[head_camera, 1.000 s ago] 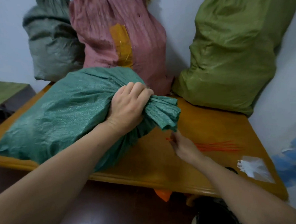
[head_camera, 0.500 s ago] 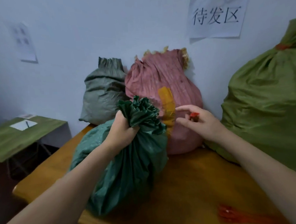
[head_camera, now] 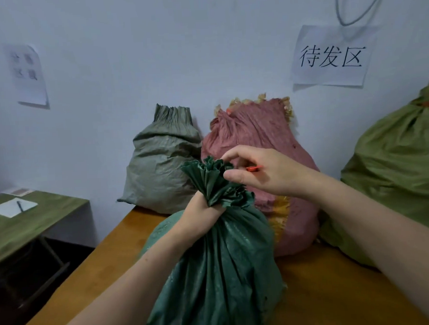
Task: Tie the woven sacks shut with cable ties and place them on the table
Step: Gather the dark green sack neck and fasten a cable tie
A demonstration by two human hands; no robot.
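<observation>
A: Status?
B: Sack (head_camera: pixel 221 273) now upright on worktop (head_camera: pixel 327 293); left hand (head_camera: pixel 201 220) clenches its neck. Right hand (head_camera: pixel 266 174) pinches 1 tie (head_camera: pixel 253 169), lifted from worktop to neck.
A: Meaning?
B: Looping can begin.

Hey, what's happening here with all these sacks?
A person is closing a dark green sack standing on the wooden table. The left hand grips its bunched neck, while the right hand holds an orange cable tie beside the ruffled top; no tie shows on the neck yet. A grey sack, a pink sack and an olive sack sit behind.
</observation>
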